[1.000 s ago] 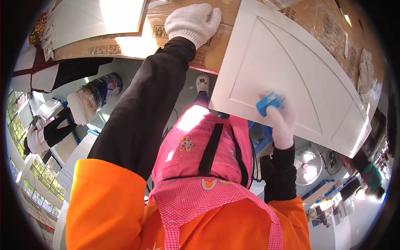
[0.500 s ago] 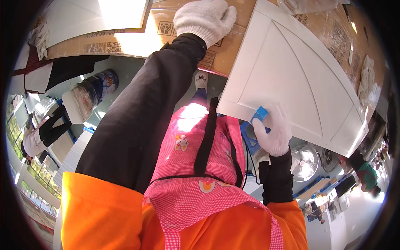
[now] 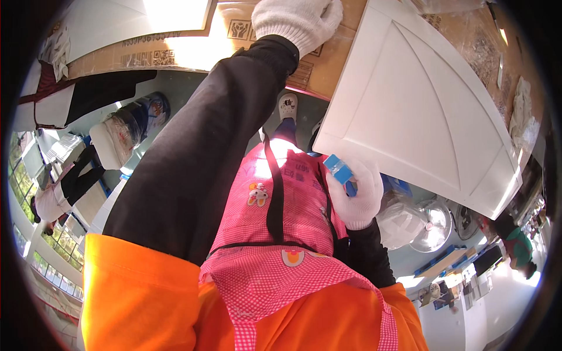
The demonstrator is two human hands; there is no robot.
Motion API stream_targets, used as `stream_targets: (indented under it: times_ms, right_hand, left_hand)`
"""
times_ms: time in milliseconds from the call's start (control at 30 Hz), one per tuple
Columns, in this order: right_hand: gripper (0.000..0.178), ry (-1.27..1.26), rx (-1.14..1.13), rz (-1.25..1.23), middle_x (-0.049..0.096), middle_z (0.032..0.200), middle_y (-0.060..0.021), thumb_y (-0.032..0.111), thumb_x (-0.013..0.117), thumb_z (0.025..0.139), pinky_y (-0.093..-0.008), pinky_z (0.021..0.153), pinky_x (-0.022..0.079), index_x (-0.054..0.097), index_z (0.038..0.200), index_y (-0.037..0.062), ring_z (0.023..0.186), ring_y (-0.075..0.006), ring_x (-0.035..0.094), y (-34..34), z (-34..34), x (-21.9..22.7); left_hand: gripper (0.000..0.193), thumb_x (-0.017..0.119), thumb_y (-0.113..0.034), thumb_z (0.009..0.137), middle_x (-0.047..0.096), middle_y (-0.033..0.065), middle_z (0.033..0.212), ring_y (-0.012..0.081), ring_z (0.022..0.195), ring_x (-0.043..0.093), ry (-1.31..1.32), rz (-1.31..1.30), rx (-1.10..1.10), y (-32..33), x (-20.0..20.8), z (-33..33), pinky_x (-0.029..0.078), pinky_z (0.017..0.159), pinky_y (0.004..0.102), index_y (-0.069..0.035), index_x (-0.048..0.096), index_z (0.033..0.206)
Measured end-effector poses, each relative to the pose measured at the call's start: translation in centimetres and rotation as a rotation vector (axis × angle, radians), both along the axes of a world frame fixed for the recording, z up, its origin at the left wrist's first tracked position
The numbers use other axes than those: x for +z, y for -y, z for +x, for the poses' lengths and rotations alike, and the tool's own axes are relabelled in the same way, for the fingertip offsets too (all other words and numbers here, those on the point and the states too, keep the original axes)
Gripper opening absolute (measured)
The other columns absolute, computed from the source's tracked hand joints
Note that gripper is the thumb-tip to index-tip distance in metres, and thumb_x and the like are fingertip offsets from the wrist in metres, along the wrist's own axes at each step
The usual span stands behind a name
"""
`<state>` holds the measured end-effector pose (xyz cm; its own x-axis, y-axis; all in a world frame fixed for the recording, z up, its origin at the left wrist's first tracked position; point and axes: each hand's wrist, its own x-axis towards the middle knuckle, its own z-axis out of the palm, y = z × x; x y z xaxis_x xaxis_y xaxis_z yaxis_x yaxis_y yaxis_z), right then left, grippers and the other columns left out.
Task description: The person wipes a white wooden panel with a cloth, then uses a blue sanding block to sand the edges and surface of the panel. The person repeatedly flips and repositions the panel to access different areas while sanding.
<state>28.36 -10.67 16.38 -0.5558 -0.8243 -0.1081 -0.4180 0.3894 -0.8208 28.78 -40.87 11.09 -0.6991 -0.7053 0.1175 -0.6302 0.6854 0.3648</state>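
My right hand [image 3: 362,196], in a white knit glove, is closed around a small blue block [image 3: 339,168] with a paler band across it. The hand is beside the near left corner of a white panel [image 3: 410,111], which has raised frame strips and one curved side. Farther up, my left hand [image 3: 297,22], gloved the same way, rests over the brown cardboard [image 3: 345,35] left of the panel. Its fingers look curled in, and the top edge of the view cuts off part of it. What they hold, if anything, is hidden.
Another white panel [image 3: 123,26] lies at the far left of the cardboard. A crumpled white cloth [image 3: 521,114] is at the right. Below the bench stand a floor fan [image 3: 433,225] and a plastic-wrapped tub [image 3: 132,128]. Other people [image 3: 518,245] are in the background.
My right hand with the blue block has moved left and down, from the panel's front edge to beside its near left corner. My left hand has shifted slightly up and right.
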Motion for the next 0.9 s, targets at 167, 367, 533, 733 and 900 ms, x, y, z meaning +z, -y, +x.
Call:
stream_targets:
  times_ms: [167, 367, 533, 733, 900]
  right_hand:
    - [0.042, -0.271, 0.221, -0.046, 0.070, 0.104, -0.0079, 0.012, 0.083, 0.070, -0.0397, 0.075, 0.051, 0.068, 0.110, 0.0104, 0.086, -0.0309, 0.064, 0.4, 0.8, -0.9]
    - [0.041, -0.330, 0.320, -0.004, 0.067, 0.103, -0.0026, 0.017, 0.078, 0.067, -0.0383, 0.077, 0.049, 0.069, 0.106, 0.0135, 0.090, -0.0251, 0.064, 1.3, 1.5, -1.5]
    - [0.036, -0.322, 0.317, -0.015, 0.066, 0.103, -0.0025, 0.018, 0.076, 0.069, -0.0389, 0.077, 0.049, 0.069, 0.105, 0.0134, 0.090, -0.0238, 0.064, 0.8, 1.8, -1.9]
    - [0.036, -0.304, 0.338, 0.053, 0.067, 0.103, -0.0030, 0.019, 0.076, 0.070, -0.0388, 0.075, 0.049, 0.069, 0.104, 0.0130, 0.089, -0.0240, 0.065, 0.8, 2.2, -1.5]
    - [0.038, -0.412, 0.234, -0.110, 0.066, 0.099, -0.0032, 0.020, 0.077, 0.068, -0.0390, 0.074, 0.048, 0.068, 0.104, 0.0124, 0.087, -0.0245, 0.065, 1.0, 2.1, -1.8]
  left_hand:
    - [0.038, 0.057, -0.038, 0.094, 0.068, 0.0162, 0.074, 0.0376, 0.072, 0.068, -0.017, 0.006, -0.014, -0.1, -0.2, -0.2, 0.053, 0.067, 0.0507, -0.009, 0.066, 0.072]
    - [0.039, 0.056, -0.039, 0.095, 0.069, 0.0164, 0.075, 0.0375, 0.072, 0.068, -0.012, 0.004, -0.011, -0.1, -0.2, -0.1, 0.053, 0.067, 0.0509, -0.008, 0.066, 0.072]
    - [0.039, 0.056, -0.039, 0.095, 0.069, 0.0163, 0.075, 0.0373, 0.073, 0.068, 0.006, 0.004, -0.031, -0.1, -0.1, -0.2, 0.052, 0.068, 0.0506, -0.009, 0.066, 0.073]
    - [0.039, 0.056, -0.040, 0.095, 0.069, 0.0164, 0.076, 0.0375, 0.074, 0.068, -0.001, 0.002, -0.035, 0.0, -0.1, -0.1, 0.052, 0.069, 0.0501, -0.009, 0.066, 0.075]
    - [0.039, 0.056, -0.041, 0.095, 0.069, 0.0164, 0.075, 0.0377, 0.074, 0.068, 0.019, 0.018, -0.029, -0.2, 0.2, -0.4, 0.052, 0.069, 0.0502, -0.009, 0.066, 0.074]
